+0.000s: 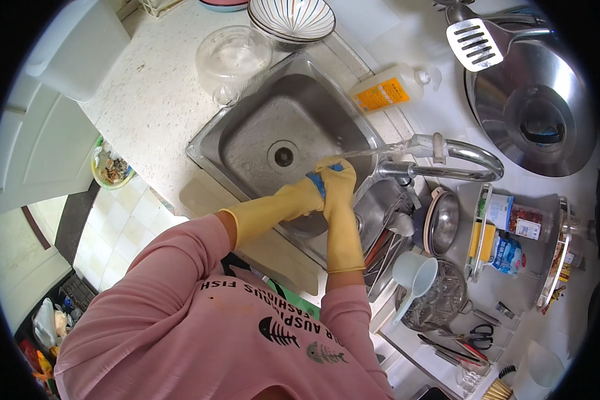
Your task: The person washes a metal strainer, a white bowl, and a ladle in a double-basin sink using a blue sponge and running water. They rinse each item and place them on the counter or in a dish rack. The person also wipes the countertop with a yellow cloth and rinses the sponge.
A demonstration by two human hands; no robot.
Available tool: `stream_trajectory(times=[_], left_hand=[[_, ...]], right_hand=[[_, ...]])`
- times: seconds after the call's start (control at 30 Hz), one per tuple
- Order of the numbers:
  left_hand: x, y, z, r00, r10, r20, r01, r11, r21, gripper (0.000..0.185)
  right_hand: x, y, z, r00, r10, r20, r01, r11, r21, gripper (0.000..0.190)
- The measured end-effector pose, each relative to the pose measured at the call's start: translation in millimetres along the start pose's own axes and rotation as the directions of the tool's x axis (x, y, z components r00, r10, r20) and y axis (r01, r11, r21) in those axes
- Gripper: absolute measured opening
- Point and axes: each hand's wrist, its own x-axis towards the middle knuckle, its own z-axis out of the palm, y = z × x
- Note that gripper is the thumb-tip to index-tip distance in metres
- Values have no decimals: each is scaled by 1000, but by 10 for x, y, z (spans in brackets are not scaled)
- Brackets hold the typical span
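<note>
Both my hands wear long yellow rubber gloves and meet over the near right part of a stainless steel sink basin [250, 120]. Between them is a bunched blue cloth [320, 184], partly hidden by the fingers. My left hand [305, 197] is closed around its lower left side. My right hand [337, 175] grips it from the right. Water runs from the chrome faucet [460, 175] and passes just above the gloves. The drain [283, 156] shows at the basin's bottom.
Left of the sink stand a clear glass bowl [235, 55] and stacked striped bowls [292, 20]. Behind it lies a pump bottle [390, 90]. Right are metal bowls [442, 222], a plastic ladle [415, 275], scissors [480, 336] and a large steel lid [535, 110].
</note>
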Motion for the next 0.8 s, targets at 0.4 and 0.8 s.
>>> stream_trajectory(times=[0.4,0.8], left_hand=[[-42,-220,113,946,290,146,-293,569,768,33],[-1293,506,-944,988,-23,-151,33,997,66,33]], right_hand=[[-374,373,-170,997,-42,-66,68,888,455,30],[-607,322,-122,950,15,311,-181,839,513,26]])
